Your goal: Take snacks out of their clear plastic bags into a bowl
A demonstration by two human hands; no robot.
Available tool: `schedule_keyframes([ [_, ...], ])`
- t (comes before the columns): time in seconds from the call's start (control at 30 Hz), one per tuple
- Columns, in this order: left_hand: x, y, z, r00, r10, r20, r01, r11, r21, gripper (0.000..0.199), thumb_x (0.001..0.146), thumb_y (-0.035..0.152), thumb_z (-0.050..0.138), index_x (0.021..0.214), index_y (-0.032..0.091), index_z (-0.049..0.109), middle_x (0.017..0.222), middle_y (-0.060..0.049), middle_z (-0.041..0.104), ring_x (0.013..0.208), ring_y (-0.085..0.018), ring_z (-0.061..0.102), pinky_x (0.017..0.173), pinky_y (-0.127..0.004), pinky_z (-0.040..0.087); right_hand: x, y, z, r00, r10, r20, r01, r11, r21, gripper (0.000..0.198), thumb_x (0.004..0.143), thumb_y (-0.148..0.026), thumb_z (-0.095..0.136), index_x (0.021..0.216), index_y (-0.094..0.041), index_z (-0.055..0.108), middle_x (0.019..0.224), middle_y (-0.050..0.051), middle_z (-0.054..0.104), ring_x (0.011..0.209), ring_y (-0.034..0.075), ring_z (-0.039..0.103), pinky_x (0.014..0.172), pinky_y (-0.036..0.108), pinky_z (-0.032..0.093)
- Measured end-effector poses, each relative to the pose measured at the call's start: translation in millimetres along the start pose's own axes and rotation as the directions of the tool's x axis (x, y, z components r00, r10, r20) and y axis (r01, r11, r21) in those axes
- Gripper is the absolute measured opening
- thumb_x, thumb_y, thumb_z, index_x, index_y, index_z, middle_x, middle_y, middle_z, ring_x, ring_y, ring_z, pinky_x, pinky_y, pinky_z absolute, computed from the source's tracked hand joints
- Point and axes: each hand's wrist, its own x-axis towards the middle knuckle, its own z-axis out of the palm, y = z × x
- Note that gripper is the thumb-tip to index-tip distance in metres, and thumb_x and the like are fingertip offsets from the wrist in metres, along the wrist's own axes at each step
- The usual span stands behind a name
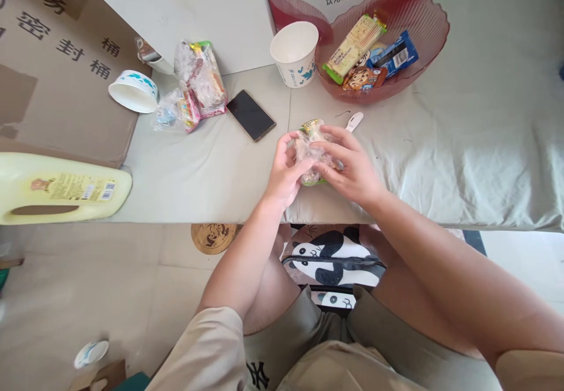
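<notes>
Near the front edge of the cloth-covered table, my left hand (285,167) and my right hand (350,165) are closed from both sides around a packet of snacks in clear crinkled plastic (314,155). A gold and green wrapper end (312,125) sticks out at its top, and a green edge shows underneath. The contents are partly hidden by my fingers. Just beyond my right hand lies a small white cutter-like tool (354,122). A dark phone (251,115) rests flat to the left of my left hand.
Behind my hands stand a white paper cup (294,53) and a pink ribbed bowl (429,39) of wrapped snacks. Plastic-wrapped snack packs (200,80) and a tipped paper cup (133,91) lie at left. A yellow jug (66,188) and a cardboard box (61,115) occupy the far left.
</notes>
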Motion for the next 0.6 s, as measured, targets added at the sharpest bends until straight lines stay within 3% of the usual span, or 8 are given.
schedule_keyframes([
  [0.1, -1, 4, -4, 1.0, 0.003, 0.024, -0.002, 0.998, -0.055, 0.053, 0.083, 0.053, 0.07, 0.125, 0.033, 0.044, 0.124, -0.005, 0.067, 0.103, -0.021, 0.071, 0.077, -0.033, 0.058, -1, 1, 1, 0.988, 0.068, -0.138, -0.073, 0.997, -0.033, 0.026, 0.096, -0.033, 0.058, 0.112, -0.027, 0.078, 0.126, 0.012, 0.06, 0.113, 0.027, 0.065, 0.096, 0.047, 0.058],
  [0.23, 0, 2, -2, 0.999, 0.02, 0.035, -0.015, 0.994, -0.112, 0.048, 0.088, 0.054, 0.066, 0.123, 0.035, 0.039, 0.125, -0.004, 0.067, 0.101, -0.019, 0.071, 0.077, -0.033, 0.057, -2, 0, 3, 0.974, 0.086, -0.212, -0.1, 0.993, -0.058, 0.026, 0.095, -0.027, 0.056, 0.105, -0.03, 0.079, 0.112, 0.009, 0.063, 0.101, 0.023, 0.067, 0.084, 0.041, 0.061],
  [0.33, 1, -3, 3, 1.0, 0.008, 0.03, -0.006, 0.998, -0.059, 0.065, 0.082, 0.052, 0.077, 0.129, 0.036, 0.035, 0.122, -0.004, 0.069, 0.102, -0.018, 0.072, 0.081, -0.033, 0.057, -1, -3, 2, 0.973, 0.067, -0.221, -0.09, 0.992, -0.093, 0.026, 0.096, -0.025, 0.053, 0.102, -0.03, 0.078, 0.115, 0.008, 0.068, 0.103, 0.023, 0.068, 0.089, 0.043, 0.06],
  [0.43, 3, -8, 6, 0.999, -0.04, 0.008, 0.04, 0.999, -0.016, 0.072, 0.08, 0.052, 0.081, 0.133, 0.037, 0.034, 0.118, -0.003, 0.071, 0.1, -0.018, 0.073, 0.082, -0.034, 0.057, -1, -7, 2, 0.982, -0.044, -0.181, 0.024, 0.994, -0.111, 0.029, 0.099, -0.022, 0.048, 0.102, -0.029, 0.076, 0.114, 0.008, 0.073, 0.116, 0.026, 0.068, 0.102, 0.047, 0.055],
  [0.6, 9, -15, 2, 0.991, -0.001, -0.134, 0.0, 1.0, -0.012, 0.071, 0.083, 0.055, 0.078, 0.135, 0.036, 0.033, 0.118, -0.004, 0.073, 0.106, -0.019, 0.073, 0.086, -0.034, 0.057, -5, -9, 8, 0.99, -0.136, -0.043, 0.13, 0.982, -0.134, 0.041, 0.095, -0.019, 0.049, 0.131, -0.025, 0.067, 0.129, 0.01, 0.072, 0.136, 0.031, 0.058, 0.111, 0.056, 0.048],
])
